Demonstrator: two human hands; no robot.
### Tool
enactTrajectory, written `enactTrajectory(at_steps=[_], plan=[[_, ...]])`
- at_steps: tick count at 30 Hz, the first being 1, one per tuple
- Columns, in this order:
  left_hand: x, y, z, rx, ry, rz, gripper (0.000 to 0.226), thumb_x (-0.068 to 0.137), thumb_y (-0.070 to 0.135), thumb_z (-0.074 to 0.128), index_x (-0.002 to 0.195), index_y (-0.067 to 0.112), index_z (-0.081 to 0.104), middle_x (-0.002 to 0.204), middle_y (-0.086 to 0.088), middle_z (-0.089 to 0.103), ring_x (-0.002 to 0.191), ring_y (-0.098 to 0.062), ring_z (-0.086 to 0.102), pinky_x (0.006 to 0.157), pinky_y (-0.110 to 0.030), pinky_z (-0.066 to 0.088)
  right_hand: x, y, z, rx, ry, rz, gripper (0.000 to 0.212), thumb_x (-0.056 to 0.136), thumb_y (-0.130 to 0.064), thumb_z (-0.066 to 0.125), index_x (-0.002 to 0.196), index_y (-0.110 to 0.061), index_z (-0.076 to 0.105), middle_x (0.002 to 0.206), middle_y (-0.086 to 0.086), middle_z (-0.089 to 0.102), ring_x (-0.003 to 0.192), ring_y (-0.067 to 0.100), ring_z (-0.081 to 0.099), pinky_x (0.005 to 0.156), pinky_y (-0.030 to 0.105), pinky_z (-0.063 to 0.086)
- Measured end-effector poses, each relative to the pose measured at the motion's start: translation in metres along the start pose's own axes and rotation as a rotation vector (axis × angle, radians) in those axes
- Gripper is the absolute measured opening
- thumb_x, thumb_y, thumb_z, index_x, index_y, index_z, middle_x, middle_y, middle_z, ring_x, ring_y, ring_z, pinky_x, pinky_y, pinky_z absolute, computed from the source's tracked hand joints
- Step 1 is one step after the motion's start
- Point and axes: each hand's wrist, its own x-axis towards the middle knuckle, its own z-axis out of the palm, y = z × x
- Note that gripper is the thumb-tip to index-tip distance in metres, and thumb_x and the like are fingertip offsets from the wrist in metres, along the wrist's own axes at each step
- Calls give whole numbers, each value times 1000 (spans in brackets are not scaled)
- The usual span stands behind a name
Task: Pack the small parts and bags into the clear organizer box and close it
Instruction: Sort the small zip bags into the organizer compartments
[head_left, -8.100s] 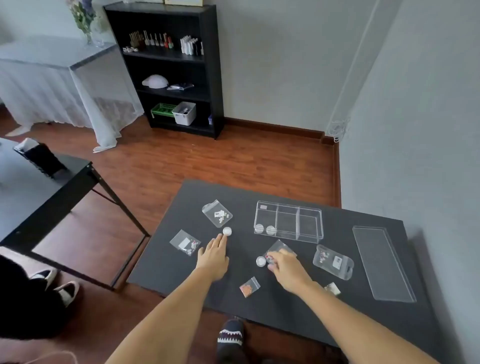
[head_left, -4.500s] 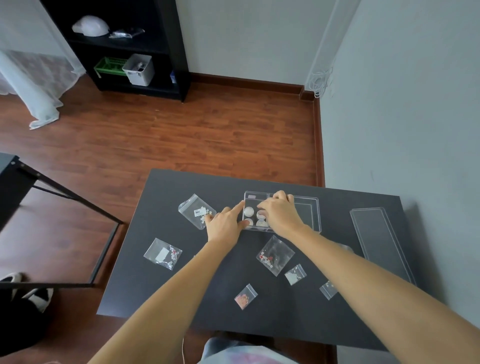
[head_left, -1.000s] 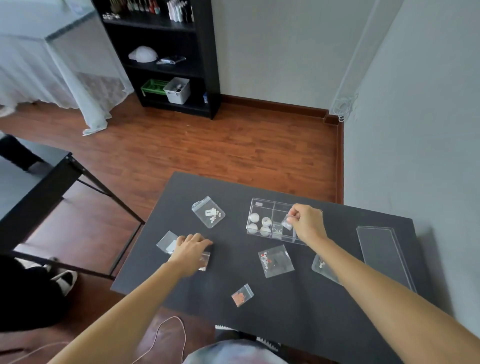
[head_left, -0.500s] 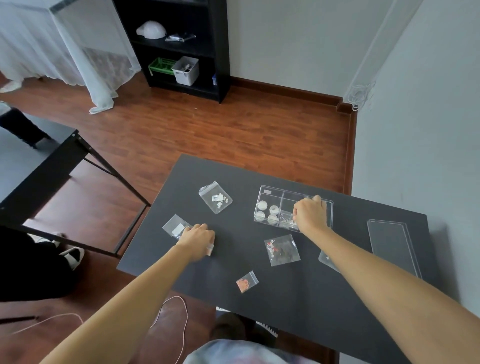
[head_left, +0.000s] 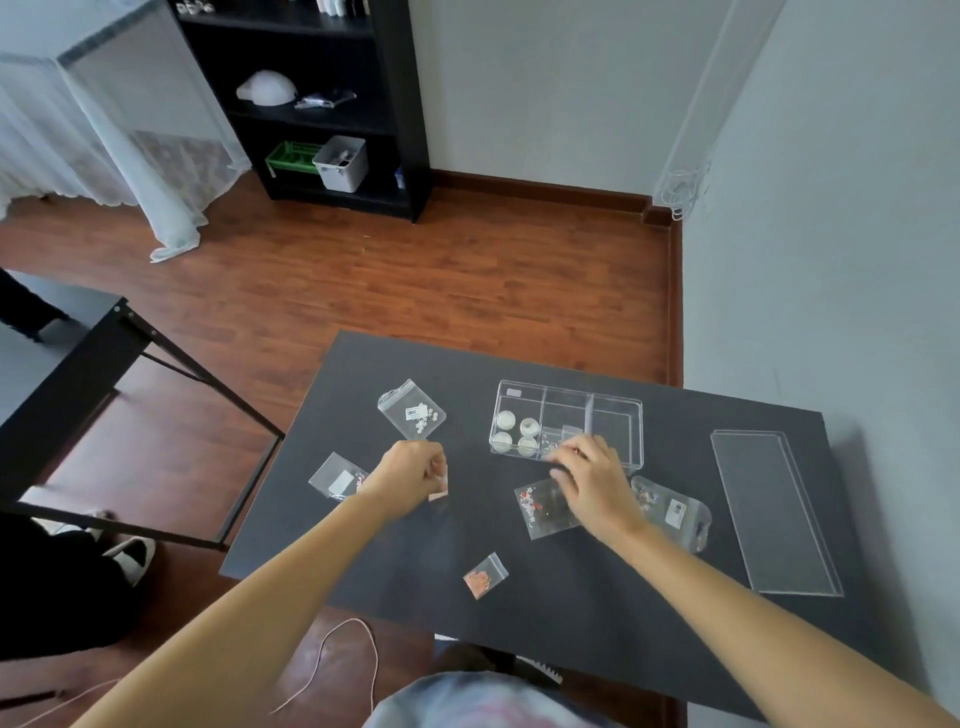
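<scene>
The clear organizer box (head_left: 615, 410) stands open on the black table (head_left: 571, 613), with several white round parts (head_left: 516, 431) in its left compartment and a small bag (head_left: 556, 441) in the middle one. My left hand (head_left: 410, 475) is closed on a small bag with pinkish contents (head_left: 440, 486), lifted just off the table. My right hand (head_left: 592, 480) hovers with spread fingers over a bag of red and white bits (head_left: 540, 506). More bags lie around: one at the back left (head_left: 413, 415), one at the left (head_left: 337, 478), a tiny orange one (head_left: 485, 576), a larger pouch (head_left: 672, 512).
The box's clear lid (head_left: 774, 512) lies flat at the table's right side, near the grey wall. A second black table (head_left: 62, 374) stands to the left. A black shelf unit (head_left: 311, 104) is against the far wall. A cable (head_left: 337, 660) trails on the wooden floor.
My right hand has left the box's middle compartment, where a small bag now lies, and come back over the red-and-white bag. My left hand has moved right with a small bag in it.
</scene>
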Motion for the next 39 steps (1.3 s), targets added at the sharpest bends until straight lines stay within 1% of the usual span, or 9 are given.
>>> enactTrajectory(at_steps=[3,7,11,15,23,28,32,35,39], plan=[[16,30,-10,-137,93,97,9,84,2,62,83,9,66,88,-7,71,79,-22,64,77,-33,53,-32,-12,12,43,-169,-63,11,90,-19,63,96,-14,71,96,1,65,96,21,56,93,38,46],[43,75,-14,-148,102,203,12,85,0,62,88,9,70,88,-3,71,76,-13,60,68,-14,39,-51,-33,34,7,-393,-26,33,89,-41,58,116,-23,65,112,-1,60,110,22,46,100,34,32],[68,110,-7,-99,9,251,12,83,-3,62,86,7,67,93,-9,72,67,-14,58,67,-22,45,-59,-43,47,-70,-490,-54,50,85,-43,62,131,-27,52,118,5,50,113,23,40,103,37,28],[89,129,7,-63,-42,271,12,85,-1,62,87,9,70,92,-7,72,62,-3,55,68,-21,44,-60,-46,52,-107,-478,-59,42,85,-31,66,123,-19,54,115,9,48,109,28,41,100,40,30],[109,139,34,108,-99,263,23,89,0,56,91,16,72,100,-1,73,91,-20,67,85,-33,54,-57,-52,53,-52,-466,102,12,84,-18,68,96,-16,67,115,7,55,112,31,41,98,41,28],[114,136,42,414,-18,309,26,91,7,56,101,26,70,103,2,73,109,-21,55,98,-35,38,-60,-60,60,-7,-366,149,25,84,-5,61,105,-15,53,111,8,55,109,30,43,97,41,31],[114,136,44,672,3,362,39,85,-2,55,104,28,70,97,3,73,107,-21,50,94,-34,33,-67,-62,64,51,-420,76,29,86,-30,63,108,-15,52,109,9,54,106,29,43,98,42,34],[114,138,47,775,5,371,39,76,-8,58,95,24,72,91,-1,71,105,-23,47,91,-34,31,-68,-59,64,-11,-496,26,42,71,-24,74,107,-14,53,107,10,53,102,28,43,91,40,34],[113,134,50,813,23,443,30,75,-5,59,88,19,73,96,-1,64,103,-26,48,89,-36,32,-66,-57,62,-32,-497,43,33,73,-14,69,103,-12,56,104,11,64,104,30,48,87,39,34]])
